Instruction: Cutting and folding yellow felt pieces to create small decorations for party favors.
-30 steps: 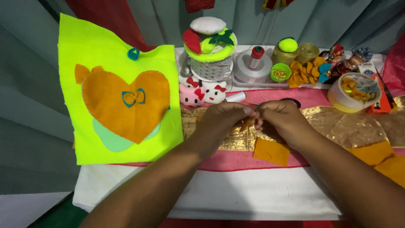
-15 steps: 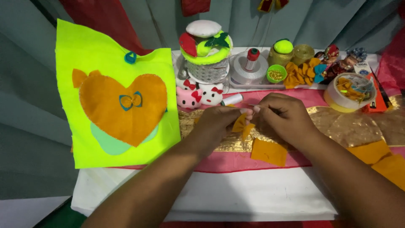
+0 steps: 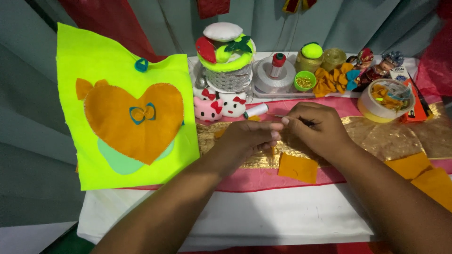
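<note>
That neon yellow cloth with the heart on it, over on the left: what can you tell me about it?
The neon yellow cloth looks like felt, roughly square, standing upright at the table's left end. A large orange heart is stitched onto it, with pale thread showing along its edge. A small teal-outlined bow sits on the heart, a teal piece sits near the top edge, and a light green shape peeks out below. Neither hand touches it.

I am reaching both forearms forward from the bottom edge, angling them inward so my hands are meeting in the middle. My left hand [image 3: 247, 141] is lying palm down, fingers curled and pointing right. My right hand [image 3: 313, 129] is sitting just beside it, fingertips [image 3: 285, 121] pinching together and touching my left fingertips.
</note>
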